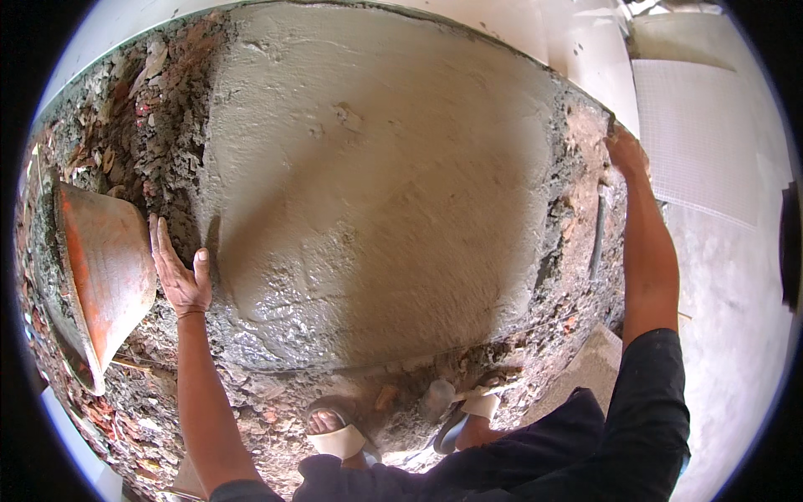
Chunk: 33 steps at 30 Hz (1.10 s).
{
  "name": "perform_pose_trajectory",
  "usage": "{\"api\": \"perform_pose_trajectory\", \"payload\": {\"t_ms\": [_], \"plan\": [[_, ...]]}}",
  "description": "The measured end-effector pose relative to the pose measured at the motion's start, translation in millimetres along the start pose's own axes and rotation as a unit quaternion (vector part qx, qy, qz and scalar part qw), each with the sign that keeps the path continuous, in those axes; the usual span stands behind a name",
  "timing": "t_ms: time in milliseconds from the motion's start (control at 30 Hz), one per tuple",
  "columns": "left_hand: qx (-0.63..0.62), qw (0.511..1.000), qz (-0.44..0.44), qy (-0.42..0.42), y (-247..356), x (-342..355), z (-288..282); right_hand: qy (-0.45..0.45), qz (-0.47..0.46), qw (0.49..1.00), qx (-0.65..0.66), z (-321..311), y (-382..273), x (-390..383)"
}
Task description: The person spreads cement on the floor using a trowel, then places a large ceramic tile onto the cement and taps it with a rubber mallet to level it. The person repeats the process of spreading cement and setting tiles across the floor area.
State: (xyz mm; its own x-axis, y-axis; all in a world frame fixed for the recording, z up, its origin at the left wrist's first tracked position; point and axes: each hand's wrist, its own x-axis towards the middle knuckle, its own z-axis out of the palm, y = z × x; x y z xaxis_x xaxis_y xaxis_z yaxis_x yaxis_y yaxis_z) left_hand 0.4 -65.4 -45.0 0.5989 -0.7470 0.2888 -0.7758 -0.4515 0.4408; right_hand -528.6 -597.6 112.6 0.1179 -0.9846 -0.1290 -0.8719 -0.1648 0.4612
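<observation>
Grey wet cement lies between the left hand and right hand.

Left hand at 9 o'clock, nothing in it; fingers straight, close together, aimed at 11, thumb spread off toward 12, back of hand to camera. Left forearm bare, comes in from 7 and runs up toward 11, wrist about in line. Right hand at 2 o'clock, reached out farther than the left, tipped toward 11; fingers small and partly hidden, grip unclear. Right forearm bare, at 3, pointing up near 12; dark right sleeve at 4. Feet at 7 and 5, apart.
</observation>
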Motion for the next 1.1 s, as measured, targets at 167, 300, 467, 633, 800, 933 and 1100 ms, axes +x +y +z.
{"api": "perform_pose_trajectory", "payload": {"t_ms": [167,300,467,633,800,933,1100], "plan": [[0.022,0.999,0.032,0.002,-2.8,-0.1,-0.9,0.004,-0.003,1.0,0.018,15.1,28.6,-50.1],[0.024,0.999,-0.014,-0.025,-1.2,-4.8,-2.9,-0.005,-0.141,0.99,0.026,-4.5,35.7,-127.4],[0.035,0.996,-0.043,-0.067,8.9,0.6,-13.8,-0.053,-0.208,0.948,0.235,-75.7,-1.8,-239.3],[-0.052,0.997,0.0,0.05,48.7,-25.1,-38.1,-0.191,-0.228,0.928,0.223,-173.7,-73.9,-322.6],[-0.26,0.956,-0.123,0.057,108.7,-114.4,-59.1,-0.007,-0.471,0.846,0.251,-279.6,-162.4,-374.6],[-0.32,0.933,-0.166,0.008,126.4,-152.4,-71.4,0.172,-0.658,0.716,0.154,-377.1,-237.1,-397.5],[-0.398,0.897,-0.189,0.015,125.2,-171.5,-70.0,0.184,-0.641,0.719,0.195,-386.3,-398.3,-460.0]]}}
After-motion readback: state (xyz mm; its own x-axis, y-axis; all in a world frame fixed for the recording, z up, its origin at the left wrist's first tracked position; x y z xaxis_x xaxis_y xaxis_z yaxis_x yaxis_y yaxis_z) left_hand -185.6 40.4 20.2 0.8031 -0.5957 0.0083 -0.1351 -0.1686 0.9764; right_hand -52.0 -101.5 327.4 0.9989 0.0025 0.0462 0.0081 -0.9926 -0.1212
